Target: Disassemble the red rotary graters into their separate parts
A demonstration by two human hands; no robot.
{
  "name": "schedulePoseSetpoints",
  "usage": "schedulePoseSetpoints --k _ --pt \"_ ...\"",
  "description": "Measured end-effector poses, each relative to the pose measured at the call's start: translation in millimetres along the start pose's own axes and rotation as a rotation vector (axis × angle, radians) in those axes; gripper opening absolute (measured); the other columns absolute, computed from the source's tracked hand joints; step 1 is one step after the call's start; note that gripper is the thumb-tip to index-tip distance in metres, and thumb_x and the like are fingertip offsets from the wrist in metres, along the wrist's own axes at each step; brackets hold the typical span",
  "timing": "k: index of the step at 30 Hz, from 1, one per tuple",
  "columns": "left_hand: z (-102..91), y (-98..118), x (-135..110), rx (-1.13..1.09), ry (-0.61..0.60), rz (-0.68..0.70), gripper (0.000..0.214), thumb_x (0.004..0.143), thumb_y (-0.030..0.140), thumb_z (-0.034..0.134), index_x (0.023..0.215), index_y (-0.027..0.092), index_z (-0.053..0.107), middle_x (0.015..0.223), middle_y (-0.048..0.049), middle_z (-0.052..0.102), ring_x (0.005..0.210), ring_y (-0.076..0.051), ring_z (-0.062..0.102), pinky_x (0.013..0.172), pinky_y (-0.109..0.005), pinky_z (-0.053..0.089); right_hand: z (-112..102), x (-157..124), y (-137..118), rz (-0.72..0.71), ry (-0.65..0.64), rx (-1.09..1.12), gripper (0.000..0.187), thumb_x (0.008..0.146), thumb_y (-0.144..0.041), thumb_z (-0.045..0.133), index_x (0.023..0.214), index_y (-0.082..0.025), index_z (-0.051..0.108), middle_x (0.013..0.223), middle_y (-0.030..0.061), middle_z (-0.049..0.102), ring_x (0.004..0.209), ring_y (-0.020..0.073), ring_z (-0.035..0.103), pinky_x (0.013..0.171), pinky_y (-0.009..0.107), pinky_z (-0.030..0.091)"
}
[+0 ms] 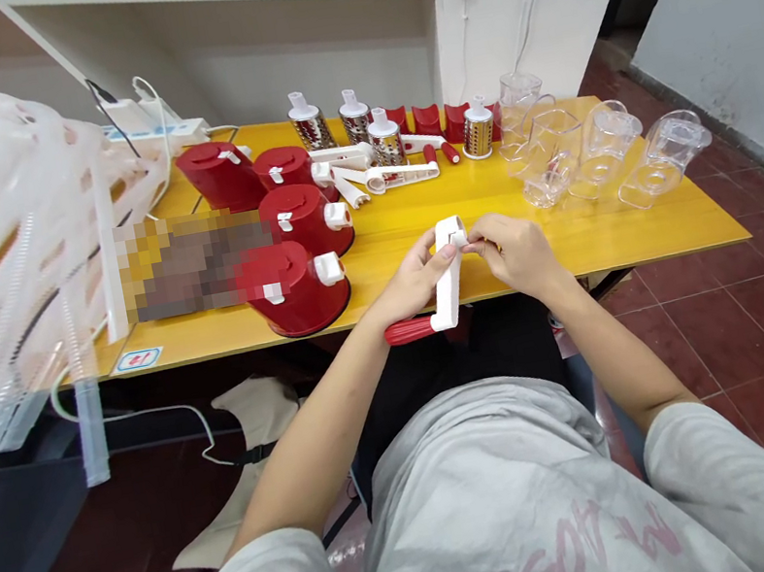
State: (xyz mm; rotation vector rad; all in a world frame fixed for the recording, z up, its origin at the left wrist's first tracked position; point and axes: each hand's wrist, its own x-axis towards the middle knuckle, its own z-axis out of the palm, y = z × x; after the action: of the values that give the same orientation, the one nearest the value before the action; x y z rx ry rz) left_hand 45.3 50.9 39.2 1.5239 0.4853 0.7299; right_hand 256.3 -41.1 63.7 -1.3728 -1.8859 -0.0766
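A white crank handle [448, 284] with a red grip [410, 330] is held above the table's front edge, its red end low and to the left. My left hand [417, 278] is closed around the upper part of the white arm, thumb on its face. At the top end, the fingers of my right hand [513, 251] are pinched together against the white piece there; whether a small part sits between them is hidden. Left of my hands stand several red grater bases [292, 277] with white fittings. Similar white crank handles [402, 175] lie farther back.
Metal grater drums [386, 139] and red parts [427, 120] line the back of the yellow table [675, 232]. Clear plastic housings [662, 158] stand at the right. A heap of clear plastic strips [8, 224] covers the left end, with a white power strip [177, 130] behind.
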Motion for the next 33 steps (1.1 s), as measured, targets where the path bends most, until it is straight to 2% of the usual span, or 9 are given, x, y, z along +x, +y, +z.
schedulePoseSetpoints --k 4,7,10,13,18,25,30,33 --pt "-3.0 5.3 -1.5 0.027 -0.022 0.010 0.101 0.085 0.097 0.080 0.146 0.018 0.071 0.099 -0.0033 0.067 0.076 -0.013 0.050 0.068 -0.026 0.041 -3.2 0.2 -3.3 0.046 0.037 0.188 0.022 0.112 -0.043 0.075 0.113 -0.022 0.080 0.104 0.0065 0.083 0.078 0.0181 0.069 0.074 0.034 0.052" --pt "-3.2 4.0 -2.1 0.014 -0.077 0.015 0.092 0.090 0.090 0.082 0.148 0.020 0.069 0.089 -0.0011 0.063 0.068 -0.012 0.050 0.061 -0.025 0.038 -2.9 1.4 -9.2 0.121 0.097 0.288 0.026 0.109 -0.047 0.079 0.117 -0.023 0.080 0.102 0.0047 0.082 0.074 0.0162 0.069 0.072 0.033 0.055" --pt "-2.1 0.1 -2.5 -0.010 -0.113 0.012 0.084 0.094 0.085 0.083 0.146 0.022 0.065 0.077 0.0027 0.056 0.058 -0.012 0.049 0.054 -0.025 0.034 0.3 3.4 -14.4 0.214 0.083 0.344 0.032 0.105 -0.054 0.082 0.109 -0.022 0.079 0.098 0.0042 0.082 0.074 0.0163 0.069 0.072 0.034 0.055" --pt "-0.6 -2.0 -3.0 -0.005 -0.089 0.002 0.081 0.094 0.085 0.083 0.143 0.023 0.062 0.072 0.0038 0.056 0.054 -0.012 0.051 0.050 -0.024 0.033 3.5 5.2 -17.4 0.229 0.075 0.351 0.044 0.107 -0.065 0.076 0.096 -0.022 0.075 0.095 0.0053 0.080 0.075 0.0174 0.066 0.073 0.035 0.055" --pt "1.0 -0.6 -2.9 -0.025 -0.087 -0.029 0.079 0.096 0.081 0.085 0.145 0.024 0.059 0.069 0.0055 0.056 0.051 -0.011 0.053 0.048 -0.023 0.033 5.2 7.9 -18.1 0.213 0.099 0.408 0.055 0.106 -0.075 0.072 0.088 -0.023 0.068 0.092 0.0047 0.073 0.076 0.0173 0.061 0.073 0.036 0.051" --pt "2.9 0.5 -0.8 -0.136 -0.100 -0.057 0.086 0.091 0.084 0.087 0.146 0.024 0.060 0.072 0.0064 0.057 0.051 -0.012 0.057 0.050 -0.023 0.041 6.0 10.6 -18.0 0.359 0.008 0.618 0.059 0.097 -0.078 0.082 0.087 -0.025 0.058 0.075 -0.0030 0.057 0.061 0.0126 0.049 0.057 0.030 0.037" --pt "2.8 0.5 0.3 -0.171 -0.077 -0.096 0.090 0.085 0.088 0.088 0.141 0.023 0.060 0.071 0.0065 0.060 0.052 -0.014 0.061 0.053 -0.025 0.047 10.2 10.2 -20.7 0.448 0.000 0.681 0.062 0.093 -0.083 0.083 0.090 -0.026 0.058 0.072 -0.0044 0.058 0.057 0.0127 0.054 0.053 0.030 0.048" --pt "2.0 1.3 -0.7 -0.156 -0.071 -0.091 0.090 0.084 0.090 0.087 0.139 0.024 0.060 0.071 0.0062 0.060 0.052 -0.014 0.060 0.053 -0.026 0.047 12.2 9.1 -20.5 0.454 0.026 0.662 0.062 0.091 -0.084 0.084 0.091 -0.026 0.061 0.073 -0.0039 0.060 0.055 0.0117 0.051 0.053 0.031 0.052"
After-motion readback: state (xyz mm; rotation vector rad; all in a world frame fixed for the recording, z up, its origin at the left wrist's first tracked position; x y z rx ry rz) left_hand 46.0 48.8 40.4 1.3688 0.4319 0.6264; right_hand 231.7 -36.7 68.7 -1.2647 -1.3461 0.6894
